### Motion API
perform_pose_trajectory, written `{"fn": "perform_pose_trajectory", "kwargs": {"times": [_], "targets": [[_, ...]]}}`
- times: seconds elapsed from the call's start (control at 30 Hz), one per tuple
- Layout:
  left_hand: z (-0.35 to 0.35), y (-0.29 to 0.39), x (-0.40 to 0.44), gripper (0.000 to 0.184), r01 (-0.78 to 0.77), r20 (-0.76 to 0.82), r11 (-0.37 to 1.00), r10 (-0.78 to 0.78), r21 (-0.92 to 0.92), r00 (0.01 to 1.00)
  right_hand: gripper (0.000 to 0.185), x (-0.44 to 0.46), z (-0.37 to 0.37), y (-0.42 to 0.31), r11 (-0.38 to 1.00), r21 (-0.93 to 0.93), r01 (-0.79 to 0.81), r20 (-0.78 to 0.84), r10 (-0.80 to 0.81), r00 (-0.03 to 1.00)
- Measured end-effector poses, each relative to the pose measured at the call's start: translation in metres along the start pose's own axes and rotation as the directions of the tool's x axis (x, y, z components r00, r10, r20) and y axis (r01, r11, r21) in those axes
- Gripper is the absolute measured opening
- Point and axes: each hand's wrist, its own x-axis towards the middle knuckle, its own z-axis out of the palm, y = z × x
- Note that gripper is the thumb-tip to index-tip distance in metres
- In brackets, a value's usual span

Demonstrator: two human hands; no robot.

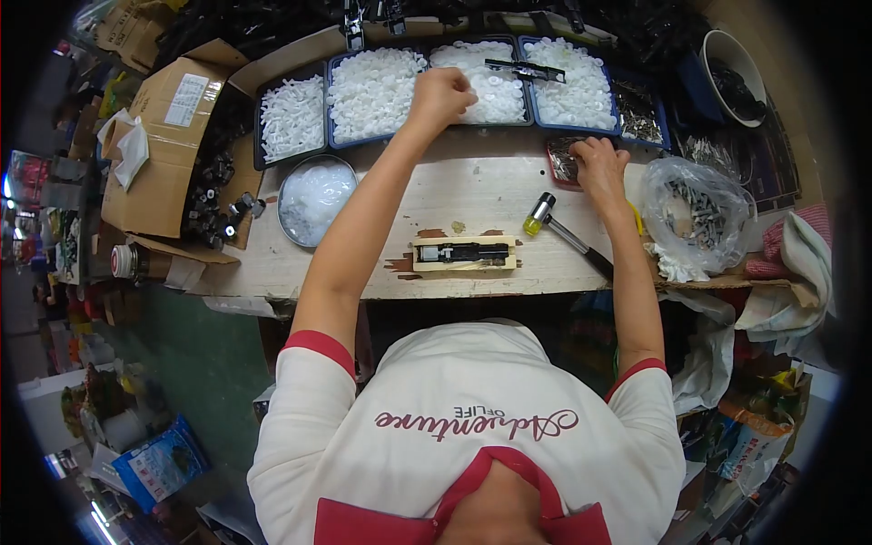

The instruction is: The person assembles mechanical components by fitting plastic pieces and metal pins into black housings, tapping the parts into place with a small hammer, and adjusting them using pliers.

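Observation:
My left hand reaches over the bin of small white round plastic parts, fingers curled together at its left side. Whatever is between those fingertips is too small to make out. At the small red tray of thin metal pieces, my right hand has its fingers bent down and pinched; what they hold is hidden. In front of my body, a black assembly with a silvery block at its left end lies in a pale wooden fixture. Neither hand touches it.
A hammer lies right of the fixture. A round metal dish holds translucent pieces. Blue bins of white parts line the back. A cardboard box with black parts stands left; a clear plastic bag sits right.

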Motion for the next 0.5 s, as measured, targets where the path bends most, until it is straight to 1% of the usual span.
{"fn": "perform_pose_trajectory", "kwargs": {"times": [0.03,0.07,0.1,0.13,0.17,0.2,0.27,0.33,0.4,0.43,0.47,0.5], "targets": [[-0.007,0.008,-0.007,0.01,0.092,0.0,0.977,-0.093,-0.194,0.996,0.019,-0.002,0.0,0.002,1.0,-0.001,-0.003,-0.004,0.003,1.0],[-0.01,0.007,-0.012,0.01,0.087,0.0,0.977,-0.089,-0.193,0.996,0.018,-0.002,0.0,0.004,1.0,0.019,0.002,-0.025,-0.001,1.0],[-0.014,0.005,-0.018,0.011,0.066,-0.029,0.929,-0.082,-0.365,0.996,0.017,-0.003,0.0,0.004,0.999,0.04,0.009,-0.046,-0.007,0.999],[-0.017,0.004,-0.023,0.011,0.039,-0.059,0.851,-0.081,-0.523,0.995,0.017,-0.003,-0.002,0.004,0.999,0.04,0.009,-0.05,-0.007,0.999],[-0.019,0.003,-0.032,0.014,0.036,-0.05,0.805,-0.082,-0.592,0.995,0.015,-0.003,-0.004,0.002,0.997,0.07,-0.02,-0.053,0.023,0.998],[-0.021,0.004,-0.04,0.014,0.039,-0.053,0.805,-0.087,-0.592,0.995,0.013,-0.004,-0.007,0.001,0.994,0.101,-0.047,-0.053,0.053,0.997],[-0.025,0.004,-0.058,0.014,0.038,-0.048,0.698,-0.104,-0.715,0.993,0.012,-0.005,-0.011,0.001,0.995,0.092,-0.043,-0.052,0.048,0.998],[-0.027,0.002,-0.072,0.013,0.06,-0.034,0.687,-0.122,-0.724,0.992,0.01,-0.006,-0.014,-0.003,0.996,0.082,-0.035,-0.051,0.039,0.998],[-0.025,-0.002,-0.083,0.011,0.197,0.126,0.58,-0.16,-0.79,0.979,0.01,-0.008,-0.018,-0.014,0.98,0.199,0.014,-0.098,0.006,0.995],[-0.022,-0.005,-0.088,0.01,0.233,0.157,0.551,-0.182,-0.801,0.971,0.01,-0.007,-0.022,-0.023,0.98,0.2,0.017,-0.097,0.003,0.995],[-0.019,-0.004,-0.093,0.01,0.236,0.159,0.55,-0.184,-0.801,0.97,0.01,-0.006,-0.028,-0.035,0.919,0.381,0.102,-0.112,-0.064,0.992],[-0.014,-0.003,-0.099,0.011,0.274,0.203,0.512,-0.191,-0.814,0.96,0.011,-0.008,-0.034,-0.049,0.819,0.546,0.177,-0.137,-0.121,0.983]]}}
